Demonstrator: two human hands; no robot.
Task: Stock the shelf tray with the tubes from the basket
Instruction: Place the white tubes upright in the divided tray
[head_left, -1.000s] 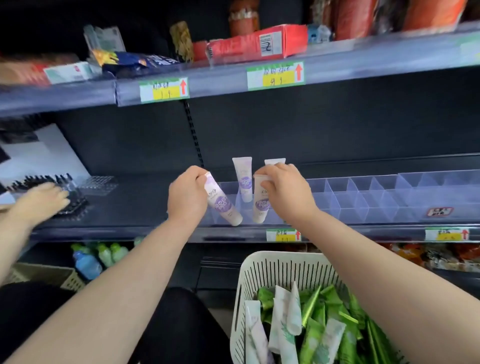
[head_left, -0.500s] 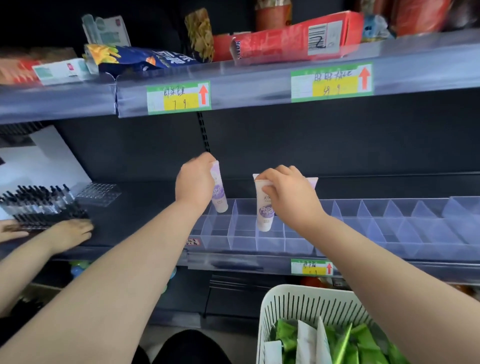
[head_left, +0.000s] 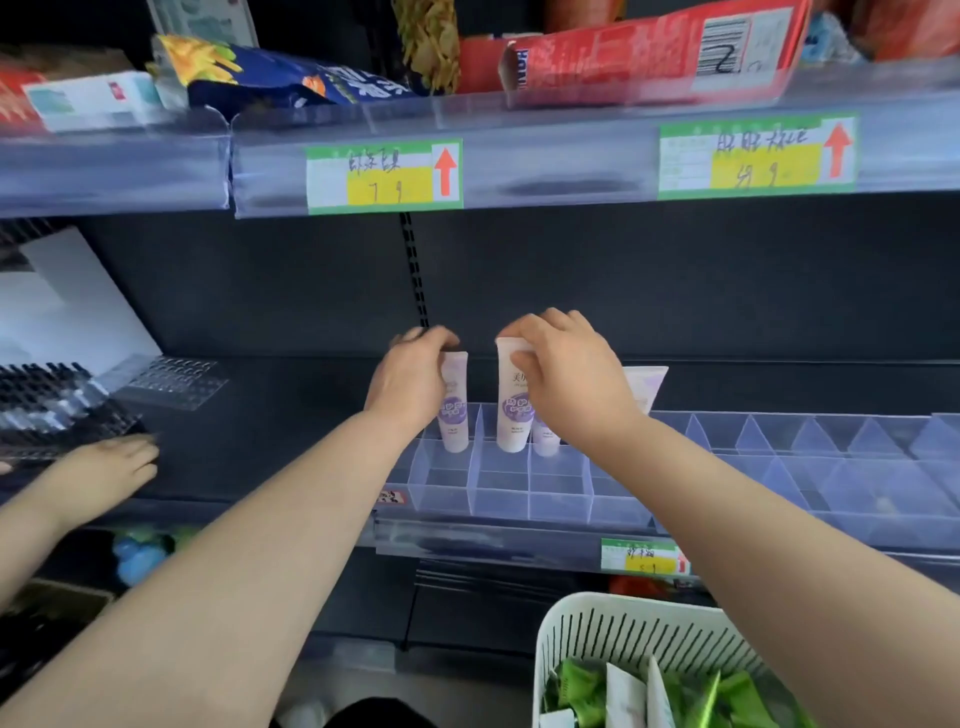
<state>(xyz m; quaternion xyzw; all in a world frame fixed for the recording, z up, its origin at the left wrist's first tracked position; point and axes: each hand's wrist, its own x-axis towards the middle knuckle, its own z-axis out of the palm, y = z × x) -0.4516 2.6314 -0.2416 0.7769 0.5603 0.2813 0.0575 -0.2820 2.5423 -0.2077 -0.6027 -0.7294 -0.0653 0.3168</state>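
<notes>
A clear divided tray runs along the middle shelf. My left hand grips the top of a white tube with a purple label, upright in a back-left cell. My right hand pinches the crimped end of a second white-purple tube standing in the neighbouring cell. Two more such tubes show partly behind my right wrist: one low, one further right. The white slotted basket at the bottom right holds green and white tubes.
Another person's hand rests on the shelf at the left beside a black rack of pens. The upper shelf with price tags and snack packs overhangs close above. Many tray cells to the right hold nothing.
Both hands moved deeper and lower, bringing their tubes upright into back cells of the tray. The view shifted closer to the shelf; the basket dropped lower in view.
</notes>
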